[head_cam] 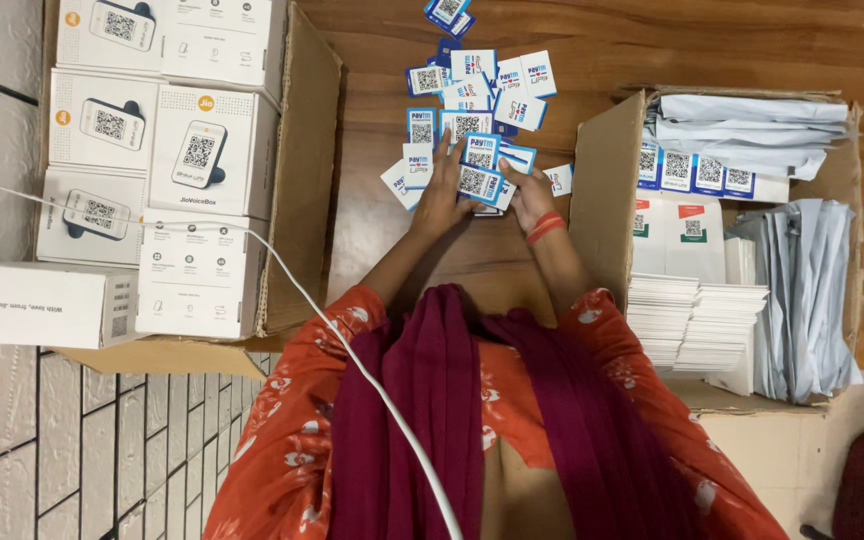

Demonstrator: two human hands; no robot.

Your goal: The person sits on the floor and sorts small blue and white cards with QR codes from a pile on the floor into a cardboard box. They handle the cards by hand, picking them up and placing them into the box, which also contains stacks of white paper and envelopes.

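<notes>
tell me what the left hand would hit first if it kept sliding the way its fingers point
Probably the loose blue-and-white code cards scattered on the wooden table just beyond the left hand; it already touches the nearest ones.

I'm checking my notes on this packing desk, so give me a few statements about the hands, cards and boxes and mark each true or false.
1. Both hands, left hand and right hand, rest on the small blue-and-white cards spread on the wooden table. True.
2. The cardboard box on the person's left holds loose envelopes. False: it holds white product boxes.
3. The right wrist wears a red band. True.
4. The cardboard box on the right is closed. False: it is open, showing stacked white paper and pale blue-grey packets.
5. A white cable crosses the view. True.
</notes>
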